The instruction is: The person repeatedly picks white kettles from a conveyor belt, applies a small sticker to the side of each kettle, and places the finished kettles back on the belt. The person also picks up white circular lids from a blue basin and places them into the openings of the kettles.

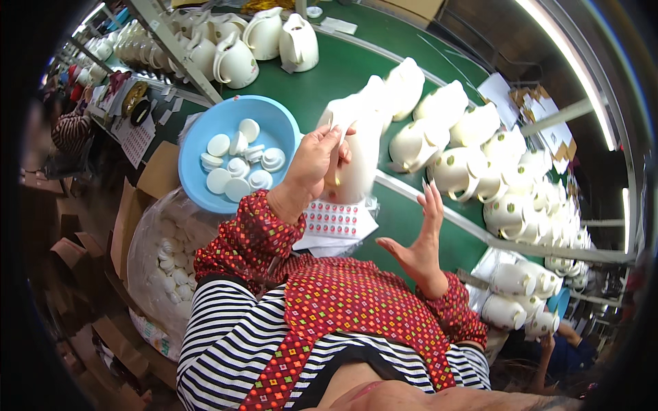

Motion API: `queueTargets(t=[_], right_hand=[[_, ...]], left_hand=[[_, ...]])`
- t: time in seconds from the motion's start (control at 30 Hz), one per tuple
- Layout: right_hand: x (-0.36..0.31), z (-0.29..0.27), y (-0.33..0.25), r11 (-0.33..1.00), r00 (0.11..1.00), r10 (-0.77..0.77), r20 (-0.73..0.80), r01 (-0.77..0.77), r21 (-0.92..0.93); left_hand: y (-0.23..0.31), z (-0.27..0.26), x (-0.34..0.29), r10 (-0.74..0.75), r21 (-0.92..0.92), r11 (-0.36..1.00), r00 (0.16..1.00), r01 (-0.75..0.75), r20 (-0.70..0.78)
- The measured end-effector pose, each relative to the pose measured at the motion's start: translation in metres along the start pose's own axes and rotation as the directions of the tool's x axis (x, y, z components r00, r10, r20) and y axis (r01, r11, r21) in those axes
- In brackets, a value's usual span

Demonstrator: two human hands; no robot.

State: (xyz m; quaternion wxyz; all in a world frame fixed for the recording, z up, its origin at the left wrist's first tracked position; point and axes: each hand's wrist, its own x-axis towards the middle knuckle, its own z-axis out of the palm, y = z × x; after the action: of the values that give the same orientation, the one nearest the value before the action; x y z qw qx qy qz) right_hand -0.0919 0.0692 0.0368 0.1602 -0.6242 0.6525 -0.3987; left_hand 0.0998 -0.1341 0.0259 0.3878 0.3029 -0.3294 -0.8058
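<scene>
My left hand (312, 161) is closed around the handle of a white jug (360, 177) standing in front of me on the green table (411, 212). Its fingers partly hide the handle. My right hand (419, 240) is raised to the right of that jug, fingers spread and holding nothing. Below the jug lies a sheet of small red-and-white stickers (332, 218) on white paper. Left of my left hand sits a light blue basin (188, 171) with several round white lids (237, 189) in it.
Rows of white jugs (458, 171) stand to the right, some with a small emblem. More jugs (235, 61) line the far left. A plastic-lined carton (147, 253) of white parts stands low at left. A metal post (171, 48) rises behind the basin. Other people work at both sides.
</scene>
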Motion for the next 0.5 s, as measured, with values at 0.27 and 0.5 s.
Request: queueTargets(t=[0.27, 0.5], right_hand=[[0.032, 0.028, 0.006, 0.992, 0.987, 0.114, 0.114, -0.12, 0.04], [0.076, 0.049, 0.021, 0.98, 0.966, 0.189, 0.176, -0.198, 0.035]], left_hand=[[-0.015, -0.124, 0.179, 0.399, 0.496, 0.818, 0.909, -0.293, -0.12], [-0.04, -0.191, 0.235, 0.28, 0.562, 0.82, 0.931, -0.105, -0.235]])
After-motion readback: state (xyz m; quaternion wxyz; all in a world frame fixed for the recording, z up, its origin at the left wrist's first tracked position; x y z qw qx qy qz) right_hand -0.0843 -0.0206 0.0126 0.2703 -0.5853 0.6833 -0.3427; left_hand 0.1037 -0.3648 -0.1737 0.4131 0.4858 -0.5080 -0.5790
